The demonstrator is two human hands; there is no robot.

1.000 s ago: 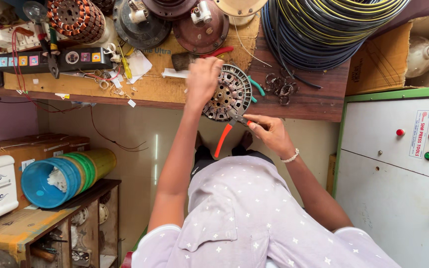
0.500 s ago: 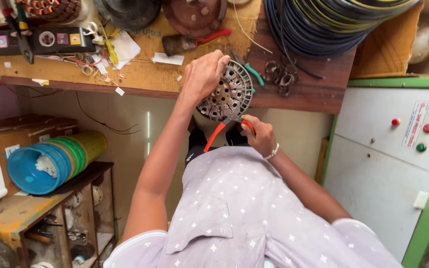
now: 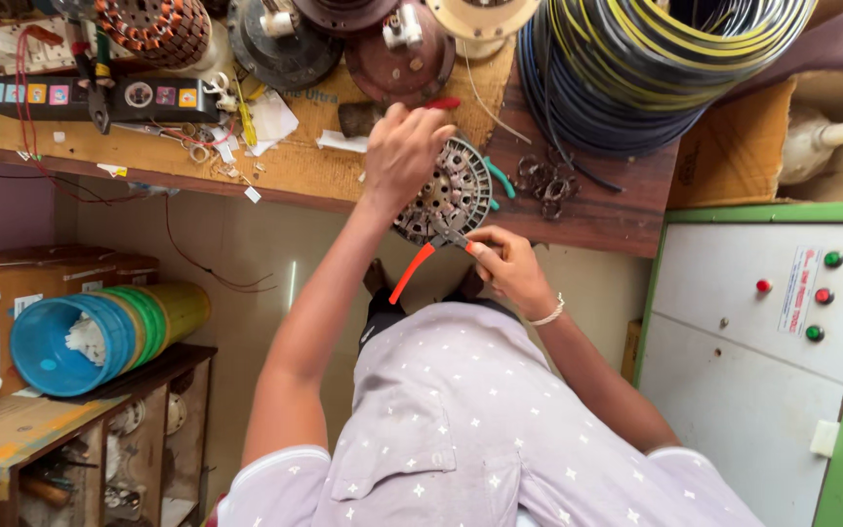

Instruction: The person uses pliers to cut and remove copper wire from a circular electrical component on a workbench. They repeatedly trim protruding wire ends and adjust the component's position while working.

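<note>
Wooden and cluttered, the workbench [image 3: 148,161] runs across the far side of the view, with a big coil of striped wire [image 3: 656,68] at its right end and a wound copper stator [image 3: 153,24] at its far left. At the near edge of the bench rests a round metal stator core [image 3: 451,190], tilted up on its rim. The left hand [image 3: 404,151] lies over the top of the core with fingers curled around it, holding it steady. The right hand [image 3: 509,268] is closed around orange-handled pliers [image 3: 431,256], whose tip touches the near rim of the core. Down on the left, a stack of coloured plastic tubs [image 3: 100,332] lies on its side on a low shelf. At the right stands a green-framed white cabinet [image 3: 773,371] with red and green buttons.
</note>
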